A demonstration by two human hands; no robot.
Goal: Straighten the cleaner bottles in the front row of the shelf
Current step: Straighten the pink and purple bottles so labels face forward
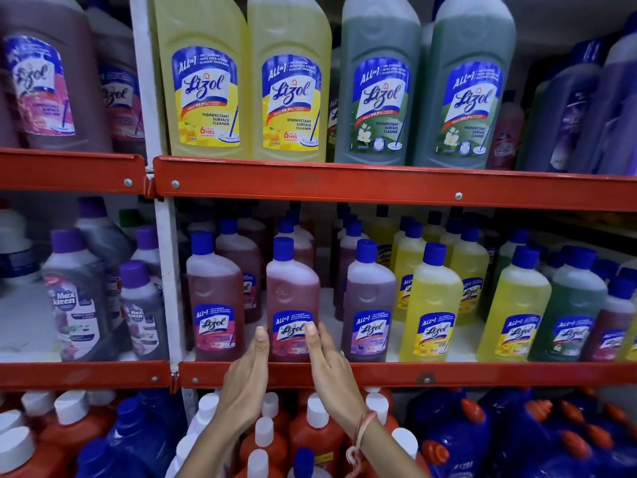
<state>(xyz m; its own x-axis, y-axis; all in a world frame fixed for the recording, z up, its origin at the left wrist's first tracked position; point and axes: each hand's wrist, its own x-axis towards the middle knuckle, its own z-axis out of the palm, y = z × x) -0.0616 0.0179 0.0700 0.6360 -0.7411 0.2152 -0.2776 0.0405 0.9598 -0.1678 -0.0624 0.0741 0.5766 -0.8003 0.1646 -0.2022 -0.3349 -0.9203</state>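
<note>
The middle shelf (396, 372) carries a front row of small cleaner bottles along its red front edge; the red bottle (292, 298), second from the shelf's left upright, stands at that edge, label forward; it looks nearly full, so probably weighty for its size, stiff-walled plastic, smooth and likely slippery; the flat lower sides beside the label seem the best hold. The left hand (246, 381) and right hand (329, 367) bracket it, fingers straight and unclenched, fingertips at its sides, grasping nothing firmly.
</note>
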